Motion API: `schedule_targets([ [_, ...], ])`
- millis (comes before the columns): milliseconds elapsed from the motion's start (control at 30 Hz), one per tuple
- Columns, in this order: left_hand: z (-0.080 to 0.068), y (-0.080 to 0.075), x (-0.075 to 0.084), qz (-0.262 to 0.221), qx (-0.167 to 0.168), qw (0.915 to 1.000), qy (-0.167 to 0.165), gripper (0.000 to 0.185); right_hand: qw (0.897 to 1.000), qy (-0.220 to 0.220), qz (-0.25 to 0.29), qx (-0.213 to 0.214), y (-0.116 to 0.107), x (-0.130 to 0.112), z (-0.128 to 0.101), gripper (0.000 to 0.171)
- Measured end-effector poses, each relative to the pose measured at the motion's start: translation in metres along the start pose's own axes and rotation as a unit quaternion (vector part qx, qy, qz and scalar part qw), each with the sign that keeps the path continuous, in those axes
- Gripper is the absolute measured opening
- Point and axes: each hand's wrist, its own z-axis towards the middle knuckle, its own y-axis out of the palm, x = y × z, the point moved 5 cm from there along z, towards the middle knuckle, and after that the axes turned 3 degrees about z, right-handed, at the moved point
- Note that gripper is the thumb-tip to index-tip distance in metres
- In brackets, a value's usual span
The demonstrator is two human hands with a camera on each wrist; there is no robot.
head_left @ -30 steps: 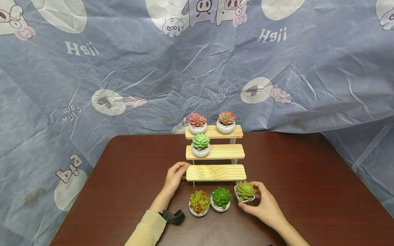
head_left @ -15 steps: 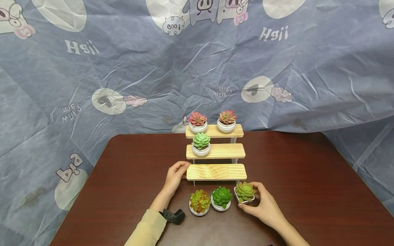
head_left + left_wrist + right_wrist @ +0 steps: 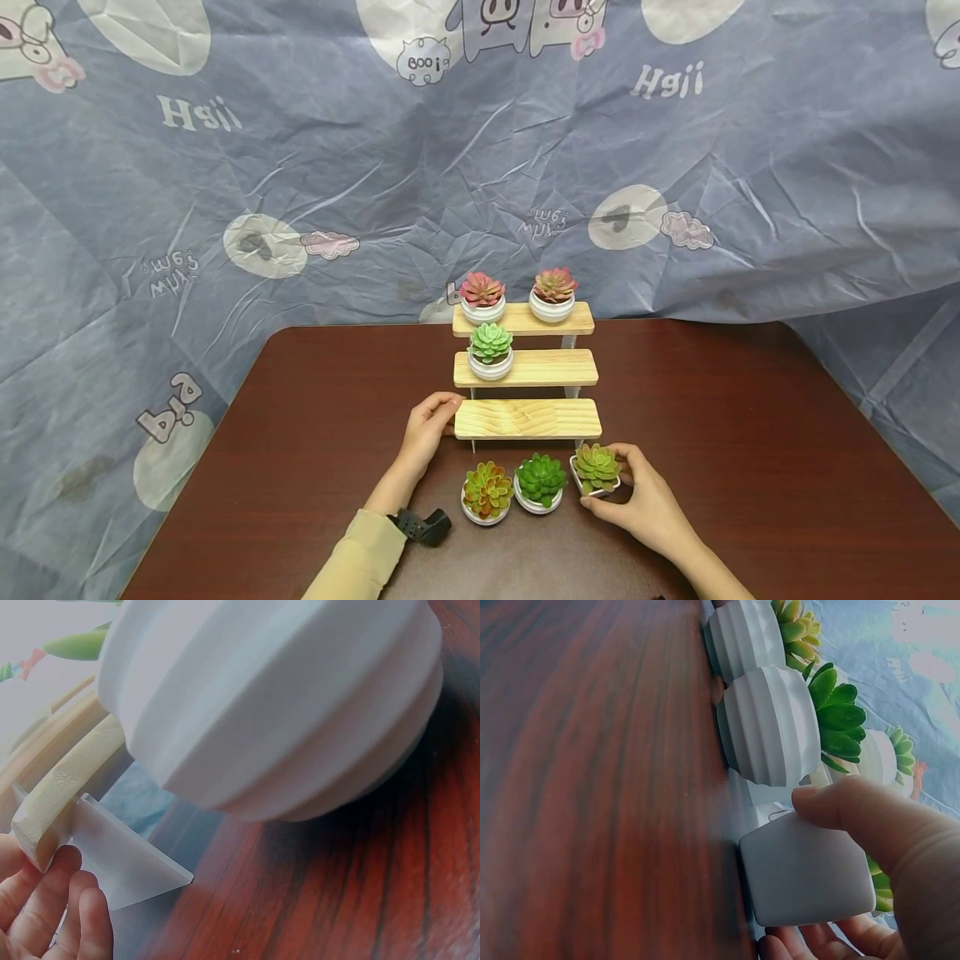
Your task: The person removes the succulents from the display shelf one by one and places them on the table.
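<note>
the right hand [image 3: 651, 504], at the lower right of centre, has its grip curled round the square pot [image 3: 596, 472], which sits tilted on the desk [image 3: 750, 467]. the left hand [image 3: 426, 429] holds the stand's bottom shelf [image 3: 527, 419] by its left end. lifted carelessly, the pot could clip that shelf edge above it or knock the dark green succulent [image 3: 539, 482] just beside it.

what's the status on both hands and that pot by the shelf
Right hand grips the square white pot, pot on the table. Left hand holds the bottom shelf's left end. Bottom shelf bare, nothing blocking.
</note>
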Motion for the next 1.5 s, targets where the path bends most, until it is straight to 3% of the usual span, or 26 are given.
schedule_targets([
  [200,-0.005,0.001,0.011,0.008,0.007,0.9999,0.004,0.024,1.0,0.01,0.002,-0.011,0.0,0.0,0.001,0.071],
  [567,-0.005,0.001,0.011,0.005,0.001,1.0,0.005,0.024,1.0,0.02,0.002,-0.017,-0.001,-0.001,0.0,0.072],
  [1200,-0.005,0.002,0.011,0.011,-0.001,0.9999,0.004,0.026,1.0,-0.003,-0.006,-0.018,-0.004,-0.006,0.0,0.073],
  [1500,0.007,-0.002,-0.02,0.002,0.006,1.0,0.002,0.027,1.0,-0.013,0.001,-0.018,-0.006,-0.01,0.001,0.076],
])
